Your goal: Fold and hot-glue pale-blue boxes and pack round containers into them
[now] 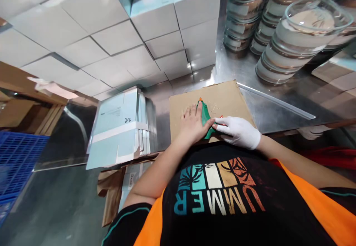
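Note:
A green tool with an orange tip (pixel 205 114), shaped like a glue gun, lies on a sheet of brown cardboard (pixel 179 107). My bare left hand (pixel 193 123) rests over its left side, fingers stretched forward and the thumb across the body. In a white glove, my right hand (pixel 239 131) closes its fingers at the tool's right side, close to the left thumb. Small red parts show beside these fingertips, partly covered. Pale crumbs or drips (pixel 215 108) dot the cardboard. What exactly the right fingertips pinch is partly hidden.
Stacked white boxes (pixel 119 38) rise behind the steel table. A strapped bundle of light-blue flat cartons (pixel 111 120) lies left. Round glass containers (pixel 294 45) stand stacked at right. A long translucent strip (pixel 278 101) lies beside the cardboard. A blue crate (pixel 20 160) is far left.

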